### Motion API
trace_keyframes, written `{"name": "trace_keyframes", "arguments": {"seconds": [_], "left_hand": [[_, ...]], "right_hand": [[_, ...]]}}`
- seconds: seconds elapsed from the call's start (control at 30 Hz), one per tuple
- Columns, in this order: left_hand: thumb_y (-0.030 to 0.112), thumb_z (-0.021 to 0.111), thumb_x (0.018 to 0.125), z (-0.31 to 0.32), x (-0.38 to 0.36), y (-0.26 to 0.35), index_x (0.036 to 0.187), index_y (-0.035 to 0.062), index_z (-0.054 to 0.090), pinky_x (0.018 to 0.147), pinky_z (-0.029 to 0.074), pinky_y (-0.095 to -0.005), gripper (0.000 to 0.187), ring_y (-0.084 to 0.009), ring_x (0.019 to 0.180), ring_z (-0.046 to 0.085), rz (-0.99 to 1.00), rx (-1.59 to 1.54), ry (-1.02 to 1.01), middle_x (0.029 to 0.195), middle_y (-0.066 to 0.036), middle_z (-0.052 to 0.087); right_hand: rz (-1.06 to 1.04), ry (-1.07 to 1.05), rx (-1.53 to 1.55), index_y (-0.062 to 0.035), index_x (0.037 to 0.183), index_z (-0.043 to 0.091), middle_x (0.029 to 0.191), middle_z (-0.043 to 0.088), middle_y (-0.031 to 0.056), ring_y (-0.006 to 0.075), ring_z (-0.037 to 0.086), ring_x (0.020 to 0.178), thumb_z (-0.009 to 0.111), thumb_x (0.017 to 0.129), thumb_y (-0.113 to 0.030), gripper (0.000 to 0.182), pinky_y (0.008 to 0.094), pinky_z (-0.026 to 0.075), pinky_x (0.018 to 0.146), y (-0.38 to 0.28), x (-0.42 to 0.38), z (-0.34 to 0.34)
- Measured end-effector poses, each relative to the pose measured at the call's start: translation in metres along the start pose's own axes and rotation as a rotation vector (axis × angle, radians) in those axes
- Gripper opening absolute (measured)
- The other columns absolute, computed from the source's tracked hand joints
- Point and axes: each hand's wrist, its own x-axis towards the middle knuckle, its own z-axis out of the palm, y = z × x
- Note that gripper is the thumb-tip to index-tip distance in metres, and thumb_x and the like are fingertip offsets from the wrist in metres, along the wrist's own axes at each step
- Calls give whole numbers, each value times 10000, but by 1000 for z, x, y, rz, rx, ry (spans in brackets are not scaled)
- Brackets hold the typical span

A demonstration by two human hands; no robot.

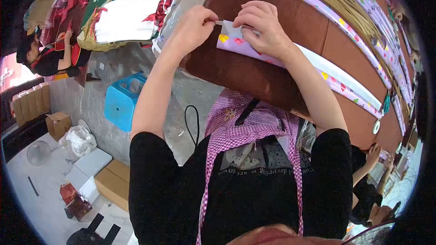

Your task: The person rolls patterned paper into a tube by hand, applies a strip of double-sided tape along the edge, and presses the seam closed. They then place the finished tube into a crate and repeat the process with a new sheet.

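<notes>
A long strip of lilac wrapping paper, printed with colourful gift boxes and with a white inner side, lies folded along the near edge of the brown table. At its left end, my left hand is closed in a pinch on a small pale strip, possibly tape. My right hand is curled over the paper's white side just to the right, fingers bent and thumb against it. Part of the paper is hidden under that hand.
More rolled printed paper and a stack of brown paper strips lie across the brown table. A tape roll sits near its right end. A blue stool stands left. Co-workers are at far left and right.
</notes>
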Motion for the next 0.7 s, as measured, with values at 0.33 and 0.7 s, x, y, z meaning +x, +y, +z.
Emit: {"name": "trace_keyframes", "arguments": {"seconds": [0.33,0.7], "left_hand": [[48,616,848,17,-26,23,1022,-12,645,806,518,-432,186,-367,885,640,-3,-16,282,982,-178,654],[68,712,781,42,-61,28,1022,51,627,837,446,-411,256,-288,1008,595,330,101,328,1087,-84,630]], "right_hand": [[-20,-1,-14,-118,922,658,987,636,11,244,551,1157,680,774,-103,151,423,330,1027,0,1,1],[-28,70,-31,-119,882,660,943,649,-2,241,582,1103,667,774,-86,113,404,344,997,-7,-2,-3]]}}
